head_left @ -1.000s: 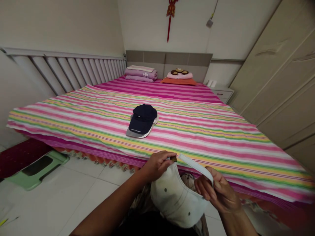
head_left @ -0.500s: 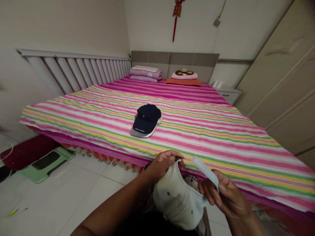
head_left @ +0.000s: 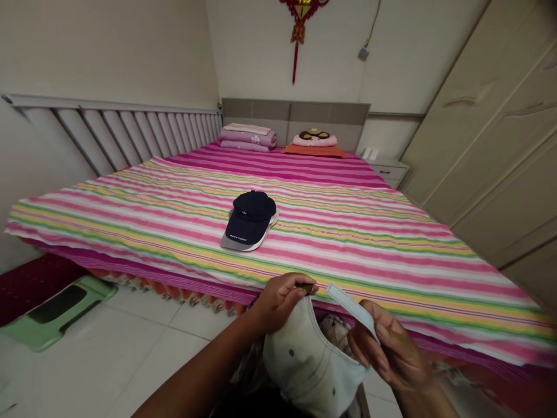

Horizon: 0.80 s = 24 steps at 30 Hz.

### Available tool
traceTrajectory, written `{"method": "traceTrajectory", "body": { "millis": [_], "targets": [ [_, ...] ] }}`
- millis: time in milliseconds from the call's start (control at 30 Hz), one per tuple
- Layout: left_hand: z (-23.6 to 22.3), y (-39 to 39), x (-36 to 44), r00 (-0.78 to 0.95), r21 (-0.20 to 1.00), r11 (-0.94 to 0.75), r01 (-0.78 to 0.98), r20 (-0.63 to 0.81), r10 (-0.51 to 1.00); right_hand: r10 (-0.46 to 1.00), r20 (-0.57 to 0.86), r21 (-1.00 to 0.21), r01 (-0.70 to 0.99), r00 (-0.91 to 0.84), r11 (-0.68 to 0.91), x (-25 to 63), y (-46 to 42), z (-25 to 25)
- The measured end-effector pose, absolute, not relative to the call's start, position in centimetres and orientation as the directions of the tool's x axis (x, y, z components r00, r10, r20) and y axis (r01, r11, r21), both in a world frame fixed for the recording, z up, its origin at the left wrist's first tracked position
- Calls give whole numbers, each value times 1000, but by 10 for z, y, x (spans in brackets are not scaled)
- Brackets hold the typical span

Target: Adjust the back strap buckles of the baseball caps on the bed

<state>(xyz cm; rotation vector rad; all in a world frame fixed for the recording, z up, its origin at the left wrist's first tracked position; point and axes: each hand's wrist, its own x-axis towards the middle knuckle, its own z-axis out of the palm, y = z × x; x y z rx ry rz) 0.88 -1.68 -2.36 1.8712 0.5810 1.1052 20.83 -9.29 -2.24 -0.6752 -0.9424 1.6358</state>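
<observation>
A white cap is held low in front of me, crown toward me, opening toward the bed. My left hand pinches the cap's back edge at a small brown buckle. My right hand grips the cap's loose white strap, which sticks up toward the buckle. A navy cap lies stacked on other caps in the middle of the striped bed, well beyond both hands.
Folded purple blankets and a pink pillow sit at the headboard. A green stool stands on the tiled floor at the left. A wardrobe lines the right side, with a nightstand beside it.
The view has shifted slightly. Both hands stay on the white cap, and the strap end has come a little nearer the buckle in my left hand.
</observation>
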Motion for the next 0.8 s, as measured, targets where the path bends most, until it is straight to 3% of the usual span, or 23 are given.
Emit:
{"method": "traceTrajectory", "body": {
  "millis": [167, 433, 633, 800],
  "targets": [
    [-16, -19, 5, 509, 773, -631, 63, 519, 687, 950, 75, -823, -556, -304, -114, 207, -90, -28],
    [-16, -19, 10, 482, 926, -329, -187, 378, 790, 945, 21, -836, -525, -327, -163, 203, -89, -24],
    [-20, -18, 13, 486, 927, -165, -335, 321, 813, 937, -12, -825, -527, -348, -206, 200, -92, -14],
    [-21, -20, 16, 480, 929, -112, -352, 282, 831, 915, -2, -794, -556, -403, -247, 202, -91, -15]
  ]
}}
